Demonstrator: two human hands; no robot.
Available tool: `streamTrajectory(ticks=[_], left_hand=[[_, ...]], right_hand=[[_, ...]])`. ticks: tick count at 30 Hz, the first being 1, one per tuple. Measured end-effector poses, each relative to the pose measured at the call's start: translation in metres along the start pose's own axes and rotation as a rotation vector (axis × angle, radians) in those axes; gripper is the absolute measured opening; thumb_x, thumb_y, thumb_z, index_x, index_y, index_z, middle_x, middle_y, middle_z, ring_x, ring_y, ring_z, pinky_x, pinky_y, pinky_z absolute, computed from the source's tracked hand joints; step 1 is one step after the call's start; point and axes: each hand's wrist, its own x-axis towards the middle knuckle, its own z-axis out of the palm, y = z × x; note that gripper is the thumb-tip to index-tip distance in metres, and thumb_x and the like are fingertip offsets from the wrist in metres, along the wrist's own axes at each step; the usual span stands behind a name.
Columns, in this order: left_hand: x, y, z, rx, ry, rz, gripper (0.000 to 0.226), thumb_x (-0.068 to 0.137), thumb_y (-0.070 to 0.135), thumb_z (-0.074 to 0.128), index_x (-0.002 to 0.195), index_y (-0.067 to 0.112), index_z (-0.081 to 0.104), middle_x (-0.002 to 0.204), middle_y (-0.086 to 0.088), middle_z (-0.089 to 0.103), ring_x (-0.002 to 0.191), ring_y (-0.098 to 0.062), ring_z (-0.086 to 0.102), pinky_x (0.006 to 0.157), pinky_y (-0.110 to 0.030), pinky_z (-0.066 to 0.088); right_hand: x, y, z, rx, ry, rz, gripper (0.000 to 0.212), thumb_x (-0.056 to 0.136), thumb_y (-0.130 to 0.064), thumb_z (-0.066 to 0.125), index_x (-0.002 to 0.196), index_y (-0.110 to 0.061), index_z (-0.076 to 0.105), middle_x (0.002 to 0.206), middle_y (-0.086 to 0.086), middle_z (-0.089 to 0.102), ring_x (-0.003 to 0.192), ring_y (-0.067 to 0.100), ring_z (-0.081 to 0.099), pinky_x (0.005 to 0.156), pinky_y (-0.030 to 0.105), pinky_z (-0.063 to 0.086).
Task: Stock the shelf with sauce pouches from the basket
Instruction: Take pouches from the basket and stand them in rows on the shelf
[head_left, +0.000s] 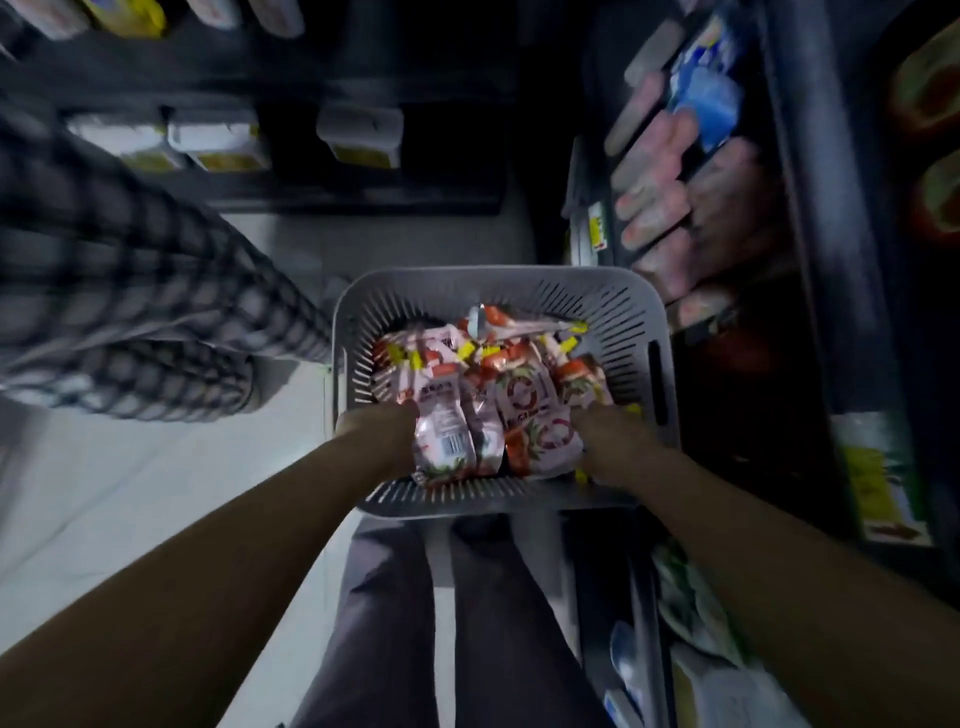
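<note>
While inside the basket (493, 283), hands (387, 431) (605, 439) around pouches (524, 426)

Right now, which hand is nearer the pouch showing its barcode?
Left. The left hand touches the barcode pouch at its left edge; the right hand is farther right, with other pouches between.
</note>
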Motion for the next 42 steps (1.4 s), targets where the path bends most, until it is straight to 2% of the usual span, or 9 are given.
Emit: streamTrajectory(ticks=[10, 13, 16, 21, 25, 28, 33, 37, 42], left_hand=[[0.069, 0.026, 0.049, -0.511, -0.111, -0.318, 0.103, 0.078, 0.049, 0.066, 0.147, 0.006, 0.003, 0.149, -0.02, 0.019, 0.129, -0.037, 0.041, 0.098, -0.046, 0.045], [0.078, 0.043, 0.055, -0.578, -0.102, -0.423, 0.12, 0.072, 0.061, 0.066, 0.147, 0.007, -0.012, 0.152, -0.02, 0.008, 0.131, -0.036, 0.037, 0.097, -0.043, 0.043], [0.084, 0.054, 0.062, -0.631, -0.099, -0.467, 0.126, 0.073, 0.064, 0.063, 0.144, 0.005, -0.022, 0.153, -0.021, 0.006, 0.134, -0.036, 0.029, 0.1, -0.045, 0.039], [0.084, 0.065, 0.065, -0.732, -0.052, -0.499, 0.119, 0.08, 0.056, 0.061, 0.143, 0.007, -0.027, 0.154, -0.021, 0.006, 0.136, -0.037, 0.025, 0.1, -0.044, 0.039], [0.082, 0.052, 0.062, -0.951, -0.054, -0.488, 0.12, 0.076, 0.044, 0.07, 0.145, 0.012, -0.022, 0.154, -0.02, 0.007, 0.136, -0.04, 0.025, 0.1, -0.046, 0.038], [0.08, 0.034, 0.061, -1.451, -0.004, -0.462, 0.101, 0.076, 0.012, 0.071, 0.148, 0.018, 0.001, 0.148, -0.018, 0.025, 0.131, -0.039, 0.034, 0.09, -0.044, 0.048], [0.061, 0.007, 0.056, -2.057, -0.159, -0.29, 0.064, 0.057, 0.001, 0.051, 0.121, 0.011, 0.045, 0.107, -0.014, 0.062, 0.088, -0.031, 0.062, 0.06, -0.034, 0.052], [0.052, 0.002, 0.04, -2.289, -0.362, -0.009, 0.059, 0.065, 0.024, 0.056, 0.122, 0.006, 0.056, 0.118, -0.022, 0.062, 0.103, -0.037, 0.061, 0.094, -0.053, 0.046], [0.069, 0.016, 0.036, -2.411, -0.521, -0.032, 0.054, 0.074, 0.044, 0.055, 0.116, 0.01, 0.061, 0.109, -0.02, 0.068, 0.093, -0.035, 0.067, 0.076, -0.048, 0.056]], right_hand=[[0.062, 0.001, 0.059, -0.181, 0.079, -0.016, 0.066, 0.093, -0.023, 0.046, 0.149, -0.009, 0.013, 0.155, 0.016, 0.016, 0.144, 0.035, 0.012, 0.115, 0.049, 0.013], [0.076, -0.007, 0.07, -0.196, 0.183, -0.048, 0.07, 0.077, -0.025, 0.067, 0.138, 0.0, 0.041, 0.138, 0.026, 0.045, 0.13, 0.038, 0.041, 0.11, 0.055, 0.025], [0.085, -0.009, 0.078, -0.22, 0.195, -0.058, 0.075, 0.025, -0.029, 0.089, 0.094, -0.003, 0.072, 0.086, 0.018, 0.071, 0.079, 0.034, 0.069, 0.082, 0.055, 0.052], [0.079, -0.007, 0.054, -0.187, 0.08, -0.114, 0.082, 0.072, -0.034, 0.072, 0.139, -0.009, 0.033, 0.14, 0.014, 0.041, 0.13, 0.03, 0.038, 0.116, 0.051, 0.012], [0.072, -0.006, 0.036, -0.358, 0.408, -0.357, 0.074, 0.036, -0.024, 0.089, 0.106, -0.01, 0.071, 0.104, 0.012, 0.071, 0.109, 0.037, 0.062, 0.095, 0.067, 0.036], [0.079, -0.009, 0.035, -0.354, 0.645, -0.489, 0.044, 0.051, -0.016, 0.076, 0.095, -0.015, 0.075, 0.109, 0.009, 0.071, 0.116, 0.038, 0.058, 0.102, 0.064, 0.03], [0.085, -0.02, 0.057, 0.33, 0.686, -0.128, 0.031, 0.061, -0.007, 0.063, 0.089, -0.017, 0.07, 0.131, 0.013, 0.057, 0.13, 0.037, 0.045, 0.108, 0.062, 0.028], [0.087, -0.033, 0.06, 1.371, 0.757, 0.566, 0.049, 0.077, 0.002, 0.062, 0.124, -0.007, 0.051, 0.138, 0.012, 0.042, 0.128, 0.029, 0.045, 0.105, 0.043, 0.042], [0.109, -0.043, 0.057, 1.848, 0.447, 0.8, 0.078, 0.069, -0.009, 0.075, 0.136, -0.01, 0.035, 0.134, 0.014, 0.05, 0.117, 0.032, 0.054, 0.097, 0.049, 0.048]])
